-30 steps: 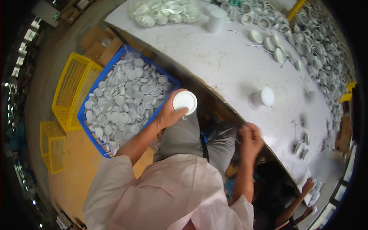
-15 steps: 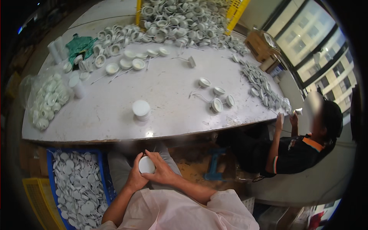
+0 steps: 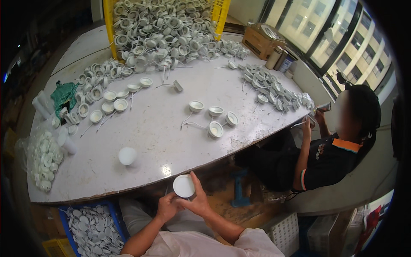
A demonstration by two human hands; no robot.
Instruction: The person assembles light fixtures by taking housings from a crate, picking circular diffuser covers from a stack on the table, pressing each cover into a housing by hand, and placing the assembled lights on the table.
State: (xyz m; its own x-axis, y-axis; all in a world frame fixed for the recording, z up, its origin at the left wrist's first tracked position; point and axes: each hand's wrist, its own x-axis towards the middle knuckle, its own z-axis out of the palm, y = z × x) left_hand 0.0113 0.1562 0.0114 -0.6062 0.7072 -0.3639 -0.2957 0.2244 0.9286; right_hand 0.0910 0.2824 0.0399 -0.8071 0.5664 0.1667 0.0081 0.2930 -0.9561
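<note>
A round white downlight (image 3: 184, 187) is held above my lap, just off the table's front edge, its flat white face turned up. My right hand (image 3: 198, 201) grips its right and lower side, thumb along the rim. Below its lower left side, the bent fingers of my left hand (image 3: 168, 207) are closed on it; their tips are partly hidden. On the table ahead stands a short stack of round white discs (image 3: 127, 156). Farther right lie several open white lamp housings (image 3: 215, 129), some with wires trailing.
A blue crate (image 3: 64, 220) of white discs stands low at left. On the table (image 3: 150, 115) are a clear bag (image 3: 43, 158) of white parts and a housing heap (image 3: 167, 43) by a yellow crate (image 3: 220, 19). A co-worker (image 3: 329, 158) handles parts at right.
The view has swung right, so the table appears shifted left. Both hands have raised the downlight toward the table edge, and the left hand has slid from its side to beneath it.
</note>
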